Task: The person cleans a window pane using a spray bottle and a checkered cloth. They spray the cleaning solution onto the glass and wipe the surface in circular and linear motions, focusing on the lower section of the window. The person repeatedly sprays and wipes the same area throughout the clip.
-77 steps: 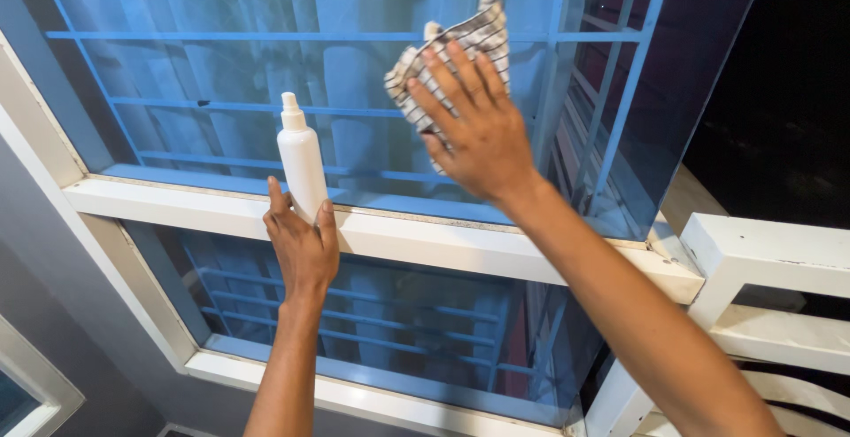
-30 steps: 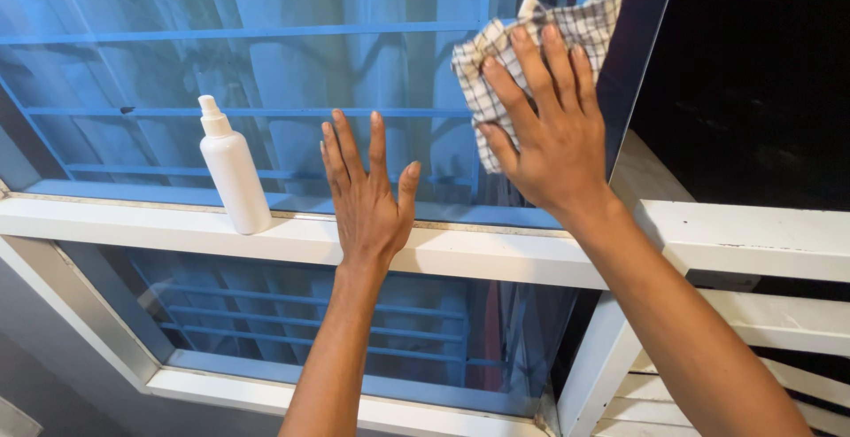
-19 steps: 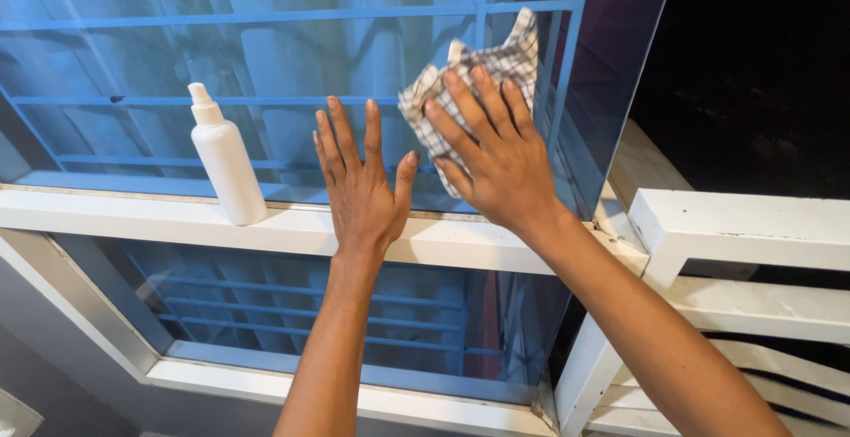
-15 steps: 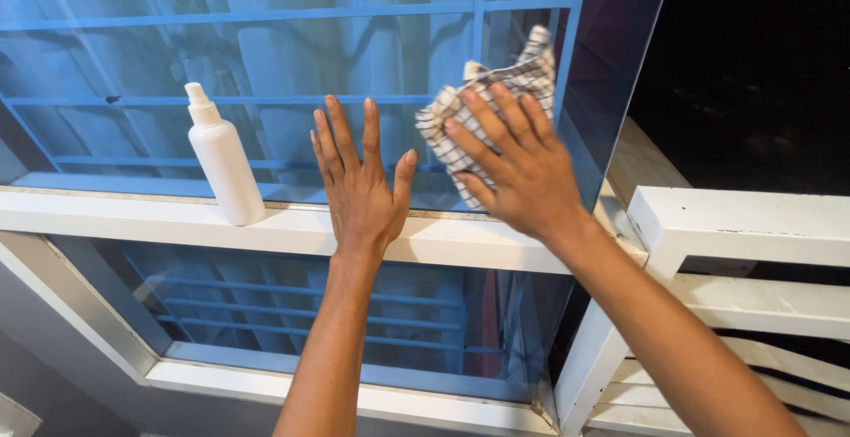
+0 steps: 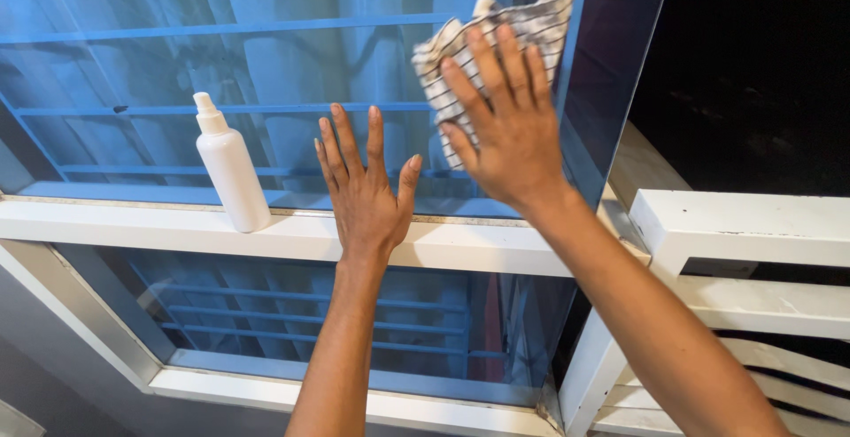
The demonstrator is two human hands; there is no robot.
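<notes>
Presses a black-and-white checked cloth (image 5: 496, 34) flat against the upper window pane (image 5: 133, 65) with the right hand (image 5: 509, 140), fingers spread wide over the fabric, not pinching it. Covers only the lower part of the cloth, leaving the upper corners loose near the pane's right edge. Braces the left hand (image 5: 367, 198) bare against the same glass, low down, palm flat, fingers fanned and thumb out, heel just above the white frame rail (image 5: 133, 229). Holds nothing in that hand. Has a white spray bottle (image 5: 232, 176) standing upright on the rail, left of the left hand, near but apart from it, nozzle on top. Looks through the glass at blue bars (image 5: 266, 27), with a lower pane (image 5: 266, 313) beneath the rail and a white slatted railing (image 5: 753, 224) to the right against darkness.

Judging from this: risks dropping the cloth, pinned by pressure alone; could slide out from under the palm on slick glass and fall past the pane's right edge into the dark. Risks leaving palm and finger marks on the pane from the bare left hand. Could knock the bottle off the narrow rail with a leftward sweep of the left wrist or forearm, given so little ledge under its base. Might also load the glass too hard by leaning on both palms at once, or scrape the right fingertips on the exposed edge of the pane with a stroke too far right.
</notes>
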